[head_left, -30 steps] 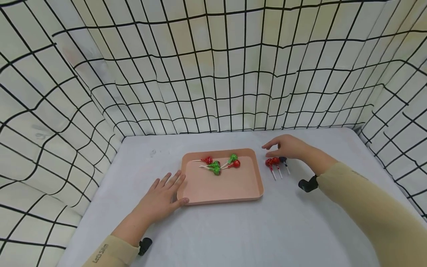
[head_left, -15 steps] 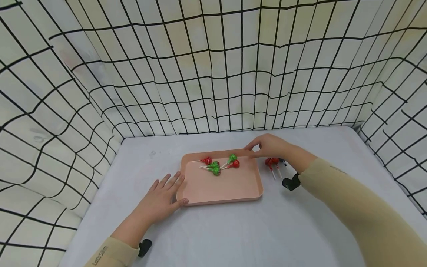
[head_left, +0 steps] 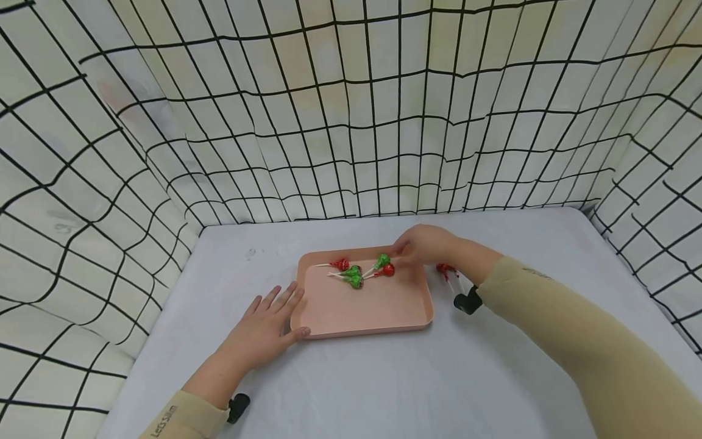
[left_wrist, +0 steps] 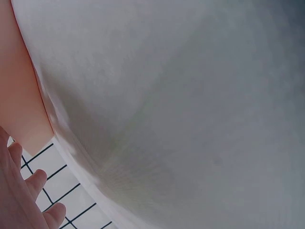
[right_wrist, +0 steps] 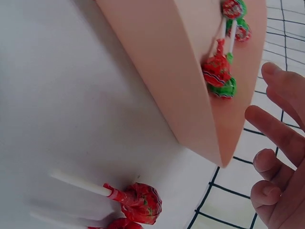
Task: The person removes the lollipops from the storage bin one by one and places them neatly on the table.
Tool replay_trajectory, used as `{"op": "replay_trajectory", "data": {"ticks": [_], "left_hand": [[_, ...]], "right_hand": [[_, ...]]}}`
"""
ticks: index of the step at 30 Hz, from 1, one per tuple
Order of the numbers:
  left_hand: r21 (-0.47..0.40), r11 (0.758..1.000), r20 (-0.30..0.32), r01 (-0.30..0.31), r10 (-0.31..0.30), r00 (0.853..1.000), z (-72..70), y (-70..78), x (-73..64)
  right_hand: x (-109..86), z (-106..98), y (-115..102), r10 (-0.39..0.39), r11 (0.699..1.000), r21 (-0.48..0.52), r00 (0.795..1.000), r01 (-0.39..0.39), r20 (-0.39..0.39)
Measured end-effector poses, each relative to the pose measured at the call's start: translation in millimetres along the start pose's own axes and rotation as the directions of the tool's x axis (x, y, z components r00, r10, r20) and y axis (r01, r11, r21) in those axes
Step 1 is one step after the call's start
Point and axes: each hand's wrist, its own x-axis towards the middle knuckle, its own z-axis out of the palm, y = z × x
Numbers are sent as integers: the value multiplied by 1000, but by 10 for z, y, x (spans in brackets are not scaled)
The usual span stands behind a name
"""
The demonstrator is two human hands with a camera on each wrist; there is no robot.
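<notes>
A pink tray (head_left: 362,314) holds several wrapped lollipops near its far side. One red lollipop (head_left: 342,264) lies left of two green lollipops (head_left: 354,277). Further right, another green lollipop (head_left: 382,260) lies close to a second red one (head_left: 388,269). My left hand (head_left: 260,332) rests with spread fingers against the tray's left edge. Over the tray's far right corner is my right hand (head_left: 428,245). In the right wrist view its bent fingers (right_wrist: 274,129) hold nothing and stand apart from the lollipops.
Right of the tray, red lollipops (head_left: 445,268) lie on the white table (head_left: 351,390), partly hidden by my right forearm. A red lollipop (right_wrist: 141,204) shows there in the right wrist view. White walls with a black grid (head_left: 362,122) surround the table.
My right hand has moved left from above the loose lollipops to the tray's far right corner. The dark lollipop beside the tray is now hidden. My left hand has stayed put.
</notes>
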Motion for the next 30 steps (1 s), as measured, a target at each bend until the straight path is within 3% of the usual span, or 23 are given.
{"op": "replay_trajectory", "data": {"ticks": [15,30], "left_hand": [[4,1000,0,8,-8,1000,9,17,10],[-5,1000,4,-4,4,1000,12,4,13]], "right_hand": [[147,154,-101,-52,976,-205,993,73,107],[234,190,-107,-73,967,-234,988,103,135]]}}
